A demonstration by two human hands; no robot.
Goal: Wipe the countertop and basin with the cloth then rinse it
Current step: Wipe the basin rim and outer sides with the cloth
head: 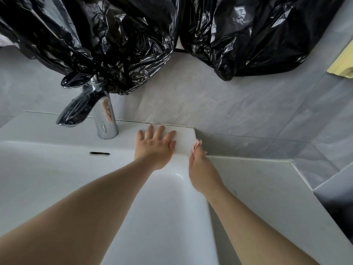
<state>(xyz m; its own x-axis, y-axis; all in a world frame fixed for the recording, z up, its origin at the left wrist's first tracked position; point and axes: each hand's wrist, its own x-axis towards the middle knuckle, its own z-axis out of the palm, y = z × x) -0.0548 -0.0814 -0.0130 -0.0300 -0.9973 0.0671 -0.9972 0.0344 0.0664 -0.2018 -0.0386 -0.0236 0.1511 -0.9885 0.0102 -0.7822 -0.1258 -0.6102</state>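
While both bare forearms are reaching forward over the one white basin point(57, 178), two hands are meeting at its far right corner, at about one o'clock from the bowl. The left hand point(155, 145) is lying palm down on the basin's back ledge, released, with its fingers straight and spread, pointing toward twelve o'clock and almost reaching the wall tiles point(219, 104). The right hand point(202, 169) is standing on edge just beside it at three o'clock, along the seam where the basin is meeting the pale countertop point(257, 188). Its fingers are grasping the one cloth point(197, 144), of which only a small pinkish fold is showing past the fingertips, pressed against the basin's corner edge.

One chrome tap point(103, 111) is standing on the ledge at nine o'clock from the left hand, well apart from it, its spout pointing toward seven o'clock. One dark overflow slot point(99, 153) is showing in the bowl wall below the tap. Two crumpled black plastic bags point(95, 35) point(257, 35) are hanging side by side across the top. One pale yellow object point(342, 62) is showing at the frame's right edge, at two o'clock.
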